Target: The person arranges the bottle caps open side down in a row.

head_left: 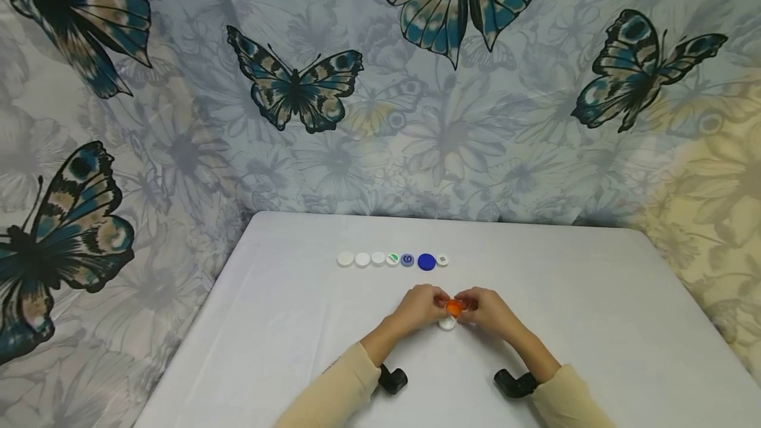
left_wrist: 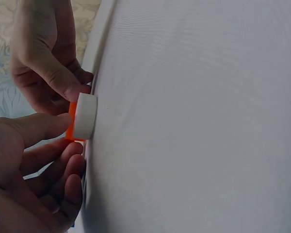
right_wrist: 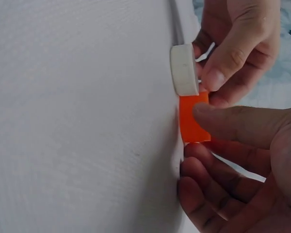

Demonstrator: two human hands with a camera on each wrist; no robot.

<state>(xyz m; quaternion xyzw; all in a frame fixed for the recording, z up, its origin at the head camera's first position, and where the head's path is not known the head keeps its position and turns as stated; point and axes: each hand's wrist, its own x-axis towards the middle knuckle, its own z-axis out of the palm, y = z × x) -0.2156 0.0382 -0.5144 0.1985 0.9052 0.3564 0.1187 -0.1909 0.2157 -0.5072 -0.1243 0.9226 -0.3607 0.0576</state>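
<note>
An orange bottle cap (head_left: 454,308) is between my two hands, close above the white tabletop. My left hand (head_left: 421,306) holds it from the left with thumb and fingers, and my right hand (head_left: 486,309) pinches it from the right. In the right wrist view, the right thumb lies across the orange cap (right_wrist: 191,119). A white bottle cap (head_left: 447,323) stands right beside the orange one, on the near side. The left wrist view shows this white cap (left_wrist: 86,116) partly covering the orange one.
Farther back on the white-covered table (head_left: 285,322) is a row of several bottle caps: plain white ones (head_left: 362,260), one with a green mark (head_left: 393,259), a blue-patterned one (head_left: 407,260), a solid blue one (head_left: 426,261) and a small white one (head_left: 442,260). A butterfly-print cloth (head_left: 452,150) hangs behind.
</note>
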